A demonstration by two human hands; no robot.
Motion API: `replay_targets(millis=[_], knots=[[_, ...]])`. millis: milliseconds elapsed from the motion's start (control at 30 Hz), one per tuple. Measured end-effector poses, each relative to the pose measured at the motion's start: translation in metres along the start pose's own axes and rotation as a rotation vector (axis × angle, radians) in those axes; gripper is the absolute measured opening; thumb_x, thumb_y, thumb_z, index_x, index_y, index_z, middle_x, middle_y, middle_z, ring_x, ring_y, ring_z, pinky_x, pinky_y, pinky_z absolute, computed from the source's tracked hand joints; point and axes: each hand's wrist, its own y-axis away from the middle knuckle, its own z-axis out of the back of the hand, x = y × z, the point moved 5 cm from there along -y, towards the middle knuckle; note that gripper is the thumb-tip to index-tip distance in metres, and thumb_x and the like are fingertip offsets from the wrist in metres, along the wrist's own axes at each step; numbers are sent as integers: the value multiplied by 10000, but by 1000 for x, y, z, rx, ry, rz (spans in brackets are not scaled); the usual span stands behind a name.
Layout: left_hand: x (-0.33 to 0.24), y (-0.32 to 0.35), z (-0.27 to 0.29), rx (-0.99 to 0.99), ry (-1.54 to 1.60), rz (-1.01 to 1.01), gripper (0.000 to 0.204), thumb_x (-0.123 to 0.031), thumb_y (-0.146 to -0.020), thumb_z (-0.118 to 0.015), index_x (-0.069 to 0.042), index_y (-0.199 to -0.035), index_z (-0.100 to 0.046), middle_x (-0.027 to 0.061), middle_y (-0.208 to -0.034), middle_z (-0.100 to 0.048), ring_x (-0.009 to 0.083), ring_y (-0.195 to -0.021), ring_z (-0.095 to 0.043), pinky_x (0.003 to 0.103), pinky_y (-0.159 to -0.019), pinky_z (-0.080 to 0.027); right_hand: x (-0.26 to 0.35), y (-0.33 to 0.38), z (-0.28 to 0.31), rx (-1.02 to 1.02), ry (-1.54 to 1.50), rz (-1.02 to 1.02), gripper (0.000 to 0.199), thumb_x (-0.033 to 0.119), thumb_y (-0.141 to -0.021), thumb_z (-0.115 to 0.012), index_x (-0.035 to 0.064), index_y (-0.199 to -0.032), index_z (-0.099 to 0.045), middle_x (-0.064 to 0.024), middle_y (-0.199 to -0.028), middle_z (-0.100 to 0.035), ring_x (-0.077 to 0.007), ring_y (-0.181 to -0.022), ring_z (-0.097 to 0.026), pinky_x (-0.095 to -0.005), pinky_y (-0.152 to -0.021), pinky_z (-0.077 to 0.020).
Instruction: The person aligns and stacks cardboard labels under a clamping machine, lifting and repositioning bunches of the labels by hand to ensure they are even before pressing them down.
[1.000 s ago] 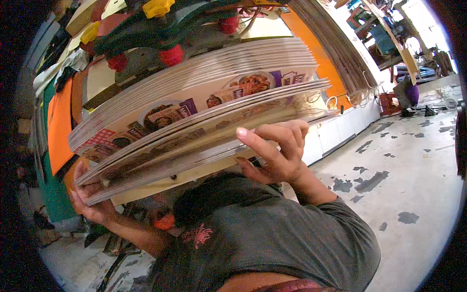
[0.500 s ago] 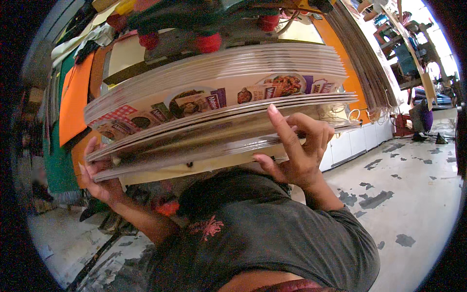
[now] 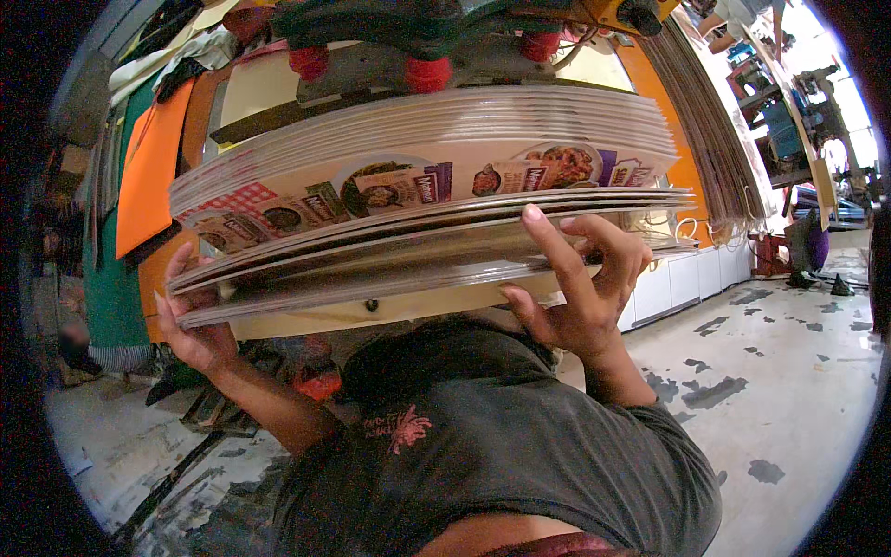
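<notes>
A thick stack of glossy printed sheets with food pictures spans the middle of the view, its long edges running left to right. The near sheets stand fanned apart from the far ones, with a gap that bares one printed face. At the left end, my left hand wraps its fingers and thumb around the near sheets. My right hand grips the near right edges, its index fingertip on an upper edge and its thumb lower down. Its other fingers are curled, partly behind the sheets.
Beyond the stack stands a dark green machine with red round feet. Below the sheets shows a pale yellow tabletop edge. An orange panel is at left, a bundle of brown boards at right. Worn floor lies lower right.
The scene sits slightly further right in the view. Both hands keep nearly the same hold on the sheets, and the gap between the near groups looks a little narrower.
</notes>
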Motion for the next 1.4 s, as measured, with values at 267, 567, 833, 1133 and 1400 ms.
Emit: replay_targets(millis=[267,567,833,1133,1400], knots=[[-3,2,-4,-67,-90,-29,737,-527,-1095,-384,83,-1502,-460,223,-1281,-661,307,-1218,-631,470,-1114,-477,-4,5,3,-107,-42,52,492,494,-820,-815,193,-1208,-782,-73,-1193,-586,-275,-1078,-501,-419,-955,-377],[0,2,0,-85,-86,12,733,-530,-1093,-370,73,-1498,-472,220,-1257,-663,314,-1205,-634,477,-1101,-484,-4,7,-1,-109,-94,106,386,439,-830,-784,211,-1135,-724,-69,-1301,-692,-303,-1225,-546,-438,-1071,-353],[3,-4,-2,-77,-119,-2,749,-540,-1092,-368,69,-1518,-456,228,-1371,-636,313,-1231,-634,475,-1114,-479,-8,4,-4,-82,-174,74,405,366,-786,-802,190,-1138,-708,-76,-1348,-696,-313,-1211,-595,-448,-1072,-363],[0,-7,7,111,-78,54,723,-474,-1095,-394,86,-1554,-390,239,-1409,-613,318,-1281,-614,483,-1147,-448,-2,-4,6,63,-177,17,390,321,-761,-818,176,-1080,-645,-116,-1541,-591,-317,-1351,-563,-450,-1054,-350],[-3,-10,17,110,-28,86,763,-469,-1074,-450,68,-1601,-322,226,-1370,-618,317,-1259,-619,510,-1167,-435,-2,6,3,1,-213,54,412,314,-766,-809,164,-1108,-634,-141,-1562,-571,-318,-1356,-577,-429,-1023,-362]])
